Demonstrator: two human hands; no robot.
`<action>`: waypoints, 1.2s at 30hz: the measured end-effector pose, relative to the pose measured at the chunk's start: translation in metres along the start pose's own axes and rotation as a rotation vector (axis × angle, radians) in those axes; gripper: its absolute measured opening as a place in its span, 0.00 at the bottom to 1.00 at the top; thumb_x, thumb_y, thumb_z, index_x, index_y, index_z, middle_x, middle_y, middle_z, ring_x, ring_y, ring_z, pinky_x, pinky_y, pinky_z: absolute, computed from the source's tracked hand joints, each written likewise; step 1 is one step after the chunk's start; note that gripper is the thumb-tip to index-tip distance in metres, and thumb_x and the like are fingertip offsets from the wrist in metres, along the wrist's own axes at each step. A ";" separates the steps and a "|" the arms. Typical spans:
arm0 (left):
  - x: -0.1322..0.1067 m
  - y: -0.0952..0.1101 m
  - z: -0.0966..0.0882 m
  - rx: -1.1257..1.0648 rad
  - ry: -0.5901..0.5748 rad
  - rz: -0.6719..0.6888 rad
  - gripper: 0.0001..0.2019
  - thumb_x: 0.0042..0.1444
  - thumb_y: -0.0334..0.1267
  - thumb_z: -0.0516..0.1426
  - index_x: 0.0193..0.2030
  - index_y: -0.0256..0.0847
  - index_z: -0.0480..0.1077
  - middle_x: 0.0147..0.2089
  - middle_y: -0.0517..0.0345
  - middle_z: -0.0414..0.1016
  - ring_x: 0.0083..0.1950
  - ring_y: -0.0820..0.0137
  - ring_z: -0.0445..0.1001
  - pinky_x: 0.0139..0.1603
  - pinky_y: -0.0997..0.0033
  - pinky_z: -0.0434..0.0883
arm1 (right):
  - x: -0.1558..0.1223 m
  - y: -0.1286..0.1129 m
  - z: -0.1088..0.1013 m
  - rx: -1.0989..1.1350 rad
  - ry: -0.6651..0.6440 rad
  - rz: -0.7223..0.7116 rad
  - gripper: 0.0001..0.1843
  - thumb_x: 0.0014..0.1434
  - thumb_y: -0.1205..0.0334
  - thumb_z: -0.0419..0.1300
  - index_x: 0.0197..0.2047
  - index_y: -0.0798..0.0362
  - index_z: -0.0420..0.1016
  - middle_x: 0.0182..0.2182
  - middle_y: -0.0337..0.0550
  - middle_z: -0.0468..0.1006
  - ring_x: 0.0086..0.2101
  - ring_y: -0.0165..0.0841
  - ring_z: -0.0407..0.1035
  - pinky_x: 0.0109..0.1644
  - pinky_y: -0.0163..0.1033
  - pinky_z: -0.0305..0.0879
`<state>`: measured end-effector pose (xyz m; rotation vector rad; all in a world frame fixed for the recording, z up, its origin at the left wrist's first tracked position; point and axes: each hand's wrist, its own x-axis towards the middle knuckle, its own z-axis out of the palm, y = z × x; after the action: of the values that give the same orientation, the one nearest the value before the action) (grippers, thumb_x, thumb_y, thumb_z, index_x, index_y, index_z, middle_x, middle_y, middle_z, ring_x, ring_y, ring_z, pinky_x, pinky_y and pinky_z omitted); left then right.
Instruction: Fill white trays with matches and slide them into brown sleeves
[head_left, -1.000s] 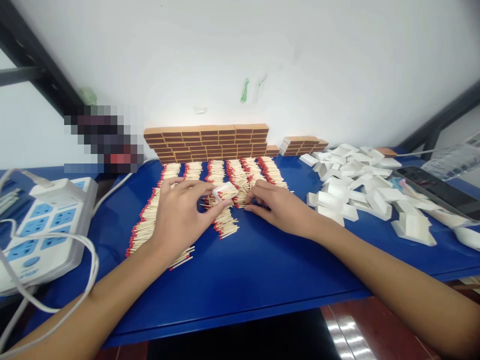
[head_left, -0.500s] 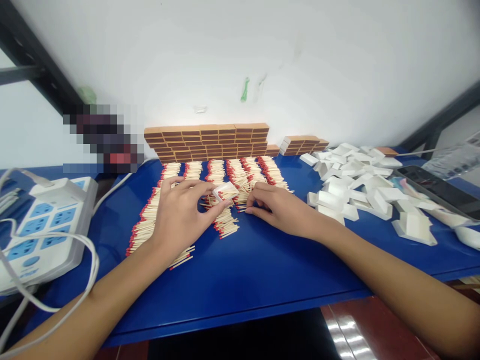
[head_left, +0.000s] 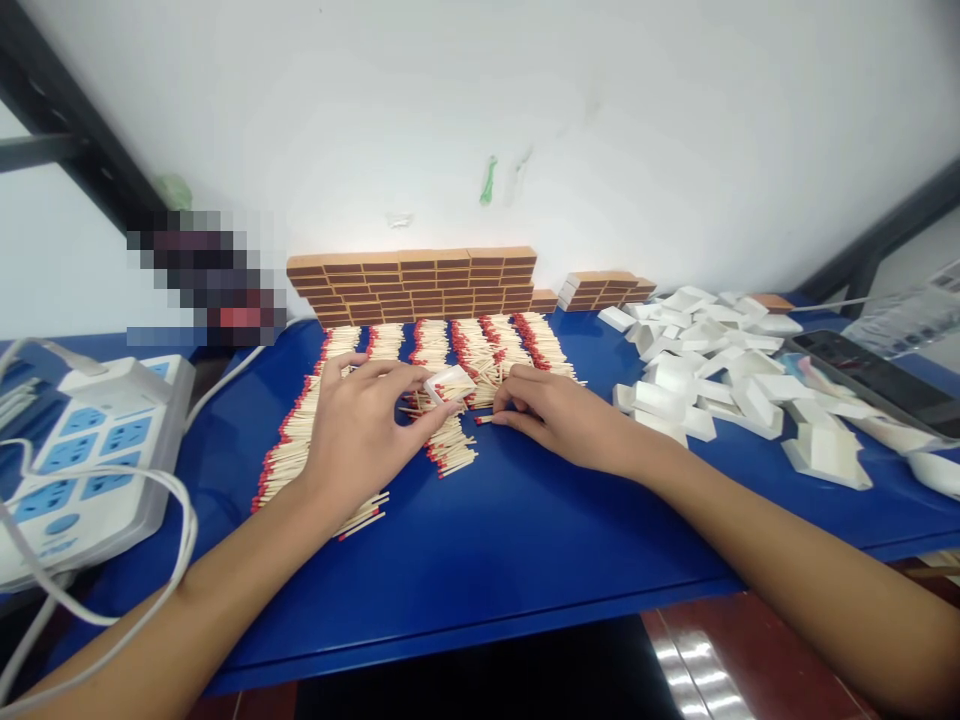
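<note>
My left hand (head_left: 360, 430) pinches a small white matchbox tray (head_left: 448, 384) between thumb and fingers, just above rows of red-tipped matches (head_left: 480, 350) laid out on the blue table (head_left: 487, 540). To the right of the tray, my right hand (head_left: 555, 415) rests on the matches with its fingers curled together over a few of them. A loose bundle of matches (head_left: 452, 450) lies under and in front of both hands.
A wall of brown matchbox sleeves (head_left: 416, 283) is stacked against the white wall, with a smaller stack (head_left: 607, 290) beside it. A heap of white trays (head_left: 720, 375) lies at the right. A white power strip (head_left: 82, 450) with cables sits at the left, a dark device (head_left: 870, 380) far right.
My right hand's fingers have curled in and drawn slightly toward me on the matches. My left hand and the tray have barely moved.
</note>
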<state>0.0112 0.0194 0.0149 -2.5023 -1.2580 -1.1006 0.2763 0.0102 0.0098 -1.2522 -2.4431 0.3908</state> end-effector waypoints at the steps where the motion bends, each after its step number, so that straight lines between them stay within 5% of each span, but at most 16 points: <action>1: 0.000 0.000 0.000 0.002 -0.002 -0.001 0.12 0.65 0.52 0.67 0.44 0.46 0.79 0.44 0.57 0.88 0.46 0.58 0.85 0.61 0.46 0.66 | 0.000 0.000 -0.001 0.004 -0.002 0.004 0.07 0.74 0.61 0.60 0.41 0.52 0.74 0.38 0.43 0.74 0.35 0.35 0.68 0.39 0.41 0.62; 17: -0.001 0.000 -0.001 -0.006 -0.020 0.014 0.11 0.64 0.50 0.68 0.44 0.47 0.80 0.44 0.59 0.89 0.46 0.58 0.85 0.61 0.47 0.65 | -0.002 0.003 -0.004 0.054 -0.028 -0.033 0.09 0.75 0.61 0.58 0.40 0.51 0.73 0.39 0.44 0.76 0.36 0.36 0.70 0.41 0.41 0.64; 25: -0.004 0.004 0.001 -0.052 -0.071 0.072 0.12 0.61 0.47 0.71 0.45 0.46 0.79 0.47 0.57 0.88 0.49 0.57 0.85 0.65 0.45 0.64 | -0.002 -0.004 -0.013 0.078 0.311 -0.119 0.04 0.74 0.62 0.60 0.44 0.50 0.74 0.35 0.40 0.71 0.32 0.34 0.64 0.36 0.40 0.61; 36: -0.005 0.011 -0.001 -0.168 -0.082 0.130 0.14 0.61 0.49 0.71 0.48 0.46 0.79 0.50 0.58 0.88 0.50 0.61 0.86 0.67 0.51 0.65 | -0.004 -0.012 -0.007 0.120 0.318 -0.165 0.05 0.75 0.61 0.60 0.45 0.51 0.76 0.33 0.39 0.71 0.31 0.32 0.65 0.36 0.39 0.61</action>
<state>0.0166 0.0082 0.0146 -2.7349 -1.0429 -1.1266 0.2726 0.0005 0.0201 -0.9722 -2.1965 0.2650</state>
